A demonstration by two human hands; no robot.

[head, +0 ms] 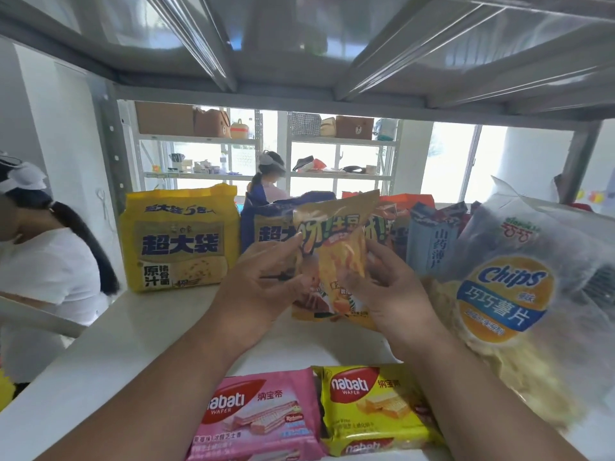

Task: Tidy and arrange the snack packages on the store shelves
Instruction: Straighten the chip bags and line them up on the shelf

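Orange and yellow foil fills the space between my hands: a crinkly potato-stick snack bag (336, 257) that I hold upright over the middle of the white shelf board (109, 344). Both my forearms reach in from the shelf's front edge and angle toward each other. My left hand (263, 284) has its palm turned toward the bag, thumb up and pinching the left edge near the top, with the other fingers curled round that side. My right hand (389, 291) grips the right side, thumb pressed on the front face and fingers wrapped behind. The bag's bottom edge sits at or just above the board; I cannot tell which.

Behind the bag, along the shelf's back edge, stands a big yellow noodle multipack (181, 241) toward the left, a dark blue multipack (266, 224) partly hidden by the bag, and a grey-blue carton (436, 244) toward the right. A large clear plastic bag of chips with an orange round label (509, 294) leans at the right end, just beside my right wrist. At the front edge, between my forearms, lie a pink wafer pack (259, 417) and a yellow wafer pack (372, 407), touching side by side.
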